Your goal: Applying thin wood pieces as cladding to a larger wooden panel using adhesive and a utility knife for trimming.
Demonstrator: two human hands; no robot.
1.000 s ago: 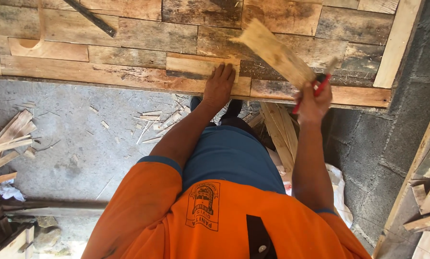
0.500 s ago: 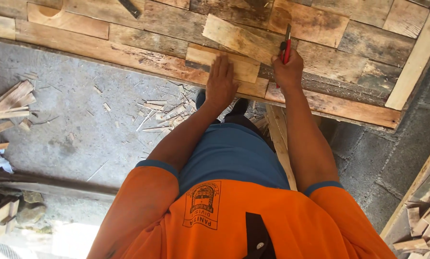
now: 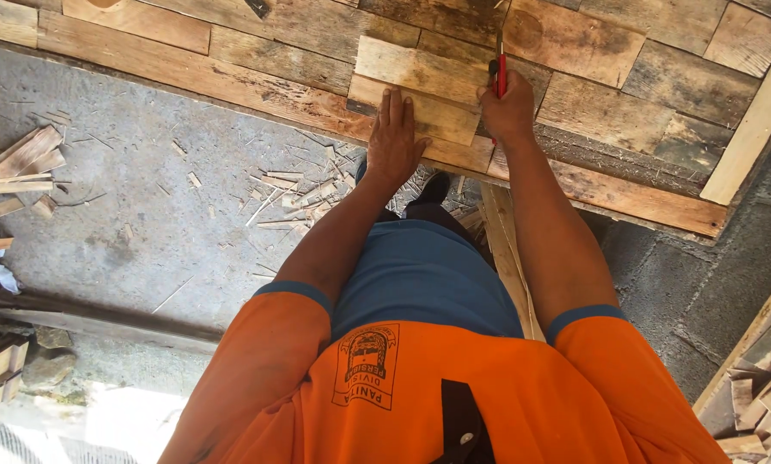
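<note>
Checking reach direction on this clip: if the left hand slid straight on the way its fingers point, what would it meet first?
The left hand lies flat on a pale board, fingers pointing up the panel. Straight on, it would probably first cross onto the next pale board above; whether that edge forms a step is unclear.

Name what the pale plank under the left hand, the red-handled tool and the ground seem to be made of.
Pale plank: bare, unfinished wood, with visible grain and rough edges. Red-handled tool, gripped by the right hand: the red grip looks like plastic or paint; its working end is too small to tell. Ground: probably concrete, grey and rough, strewn with wood splinters.
</note>
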